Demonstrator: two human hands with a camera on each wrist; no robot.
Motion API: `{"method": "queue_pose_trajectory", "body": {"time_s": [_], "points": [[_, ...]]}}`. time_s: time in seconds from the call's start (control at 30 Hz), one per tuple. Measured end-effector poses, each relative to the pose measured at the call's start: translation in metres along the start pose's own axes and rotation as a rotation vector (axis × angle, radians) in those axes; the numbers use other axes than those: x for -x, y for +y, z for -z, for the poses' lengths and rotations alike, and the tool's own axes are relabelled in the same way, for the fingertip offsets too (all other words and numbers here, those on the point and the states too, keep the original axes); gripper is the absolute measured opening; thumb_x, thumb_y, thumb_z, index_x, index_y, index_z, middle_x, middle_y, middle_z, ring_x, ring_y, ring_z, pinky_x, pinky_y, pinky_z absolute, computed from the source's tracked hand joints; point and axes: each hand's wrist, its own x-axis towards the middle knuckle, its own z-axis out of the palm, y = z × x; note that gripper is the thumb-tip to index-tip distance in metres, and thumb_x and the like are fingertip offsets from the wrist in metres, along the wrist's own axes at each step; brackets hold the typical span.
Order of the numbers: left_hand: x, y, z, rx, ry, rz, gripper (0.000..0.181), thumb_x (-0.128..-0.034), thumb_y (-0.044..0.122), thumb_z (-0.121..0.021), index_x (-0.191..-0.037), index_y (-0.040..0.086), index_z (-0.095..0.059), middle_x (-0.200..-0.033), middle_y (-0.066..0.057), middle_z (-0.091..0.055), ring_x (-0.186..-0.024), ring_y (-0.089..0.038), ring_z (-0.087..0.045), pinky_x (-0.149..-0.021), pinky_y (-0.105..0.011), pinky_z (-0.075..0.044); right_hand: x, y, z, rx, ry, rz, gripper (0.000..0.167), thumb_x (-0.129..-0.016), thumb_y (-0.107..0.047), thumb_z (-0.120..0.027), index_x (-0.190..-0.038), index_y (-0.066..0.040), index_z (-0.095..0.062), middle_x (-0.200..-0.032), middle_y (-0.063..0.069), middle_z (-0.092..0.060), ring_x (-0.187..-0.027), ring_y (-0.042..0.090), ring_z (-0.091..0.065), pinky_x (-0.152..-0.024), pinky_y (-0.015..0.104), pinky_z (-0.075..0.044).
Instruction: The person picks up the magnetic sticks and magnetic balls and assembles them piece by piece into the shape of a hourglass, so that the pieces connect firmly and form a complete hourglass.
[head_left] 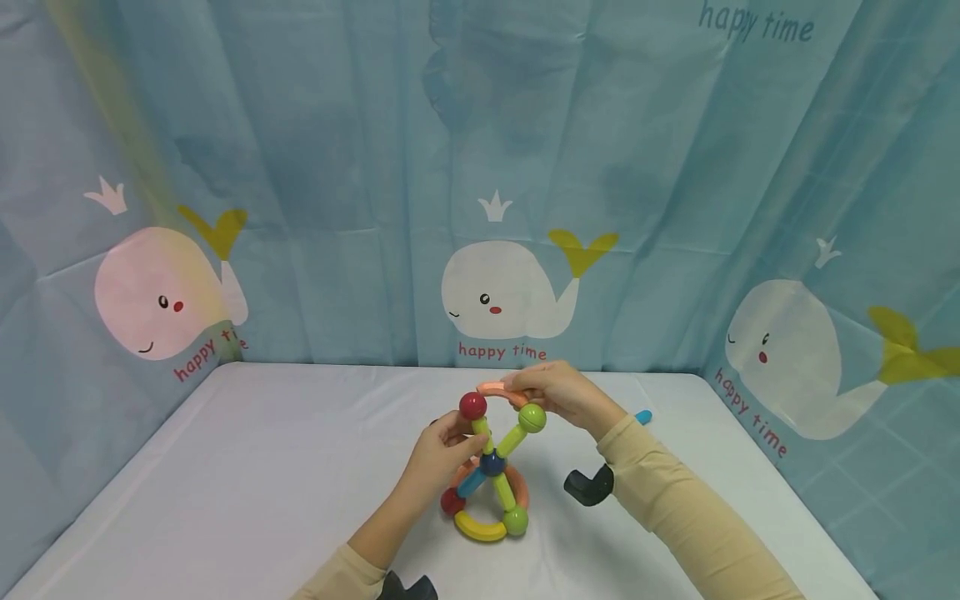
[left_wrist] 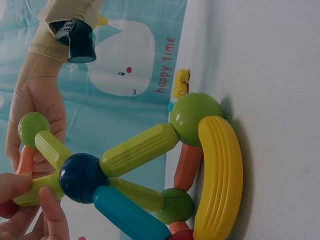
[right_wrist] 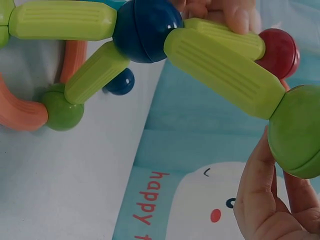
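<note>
A toy structure of colored rods and balls stands on the white table, centered on a dark blue ball (head_left: 492, 463). Its base includes a yellow curved rod (head_left: 480, 527), a blue rod (left_wrist: 131, 214) and orange curved rods. Two yellow-green rods rise from the center, one topped by a red ball (head_left: 472, 406), the other by a green ball (head_left: 532, 418). My left hand (head_left: 435, 458) pinches the rod below the red ball. Up top, my right hand (head_left: 562, 392) grips an orange curved rod (head_left: 491, 388) that spans between these two balls; its fingers partly cover the rod.
Behind the right forearm, a blue piece (head_left: 643, 417) lies on the table (head_left: 262, 467). A loose dark blue ball (right_wrist: 121, 81) and a small yellow piece (left_wrist: 182, 82) appear beyond the structure. Dark wrist mounts (head_left: 588, 486) sit at both sleeves. A whale-print curtain (head_left: 337, 208) surrounds the table.
</note>
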Motion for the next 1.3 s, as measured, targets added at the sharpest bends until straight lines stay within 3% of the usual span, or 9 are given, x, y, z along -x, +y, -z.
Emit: {"method": "queue_pose_trajectory", "body": {"time_s": [0.4,0.63,1.0,1.3], "points": [[0.002,-0.0012,-0.002,0.006,0.01,0.003,0.03,-0.0937,0.023,-0.068,-0.118,0.007,-0.063,-0.105,-0.009,-0.068,-0.085,-0.016,-0.062,-0.079,-0.032,-0.058,0.0045,0.0023,0.0018,0.006,-0.005,-0.009,0.03,-0.086,-0.023,-0.071,-0.1,0.004,-0.072,-0.079,0.002,-0.071,-0.073,0.013,-0.065,-0.058,0.018,-0.042],[0.0024,0.0001,-0.0023,0.018,0.008,-0.003,0.03,-0.0944,0.021,-0.067,-0.119,0.005,-0.061,-0.105,-0.01,-0.068,-0.084,-0.017,-0.062,-0.077,-0.031,-0.058,0.0047,0.0035,0.003,-0.002,-0.01,-0.01,0.026,-0.087,-0.022,-0.071,-0.099,0.0,-0.074,-0.079,0.002,-0.072,-0.074,0.013,-0.066,-0.057,0.018,-0.042],[0.0017,-0.0009,-0.0032,0.02,0.0,-0.011,0.03,-0.0949,0.021,-0.067,-0.119,0.004,-0.061,-0.105,-0.011,-0.068,-0.085,-0.017,-0.062,-0.08,-0.037,-0.059,0.0045,0.006,0.006,0.009,-0.049,0.006,0.031,-0.089,-0.022,-0.069,-0.101,0.006,-0.071,-0.079,0.003,-0.07,-0.074,0.015,-0.065,-0.07,0.022,-0.054],[0.0019,-0.0016,-0.0033,0.018,0.005,-0.015,0.029,-0.0949,0.021,-0.067,-0.118,0.004,-0.061,-0.106,-0.01,-0.068,-0.086,-0.017,-0.063,-0.08,-0.036,-0.059,0.0039,0.0069,0.0071,0.031,-0.07,0.015,0.029,-0.09,-0.025,-0.068,-0.098,0.002,-0.072,-0.076,0.001,-0.069,-0.077,0.016,-0.064,-0.076,0.026,-0.052]]}}
